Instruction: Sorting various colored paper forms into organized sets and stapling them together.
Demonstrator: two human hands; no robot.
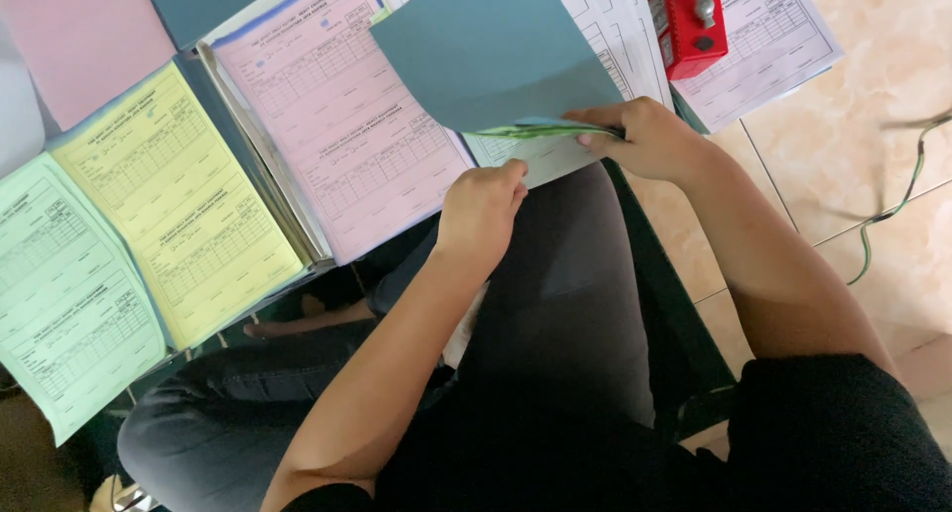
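Blue cover (491,51) and form sheets (531,155) in hand

The blue cover, a plain matte sheet, stood lifted and curled back over the thin stack; green (526,130) and white form sheets showed beneath its lower edge. The right hand (645,135) pinched that edge, the left hand (481,210) touched the white sheet's bottom, above the lap.

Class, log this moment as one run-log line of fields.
right hand: grips blue-grey cover sheet with form sheets | left hand: at white form edge | nearby: pink form, red stapler
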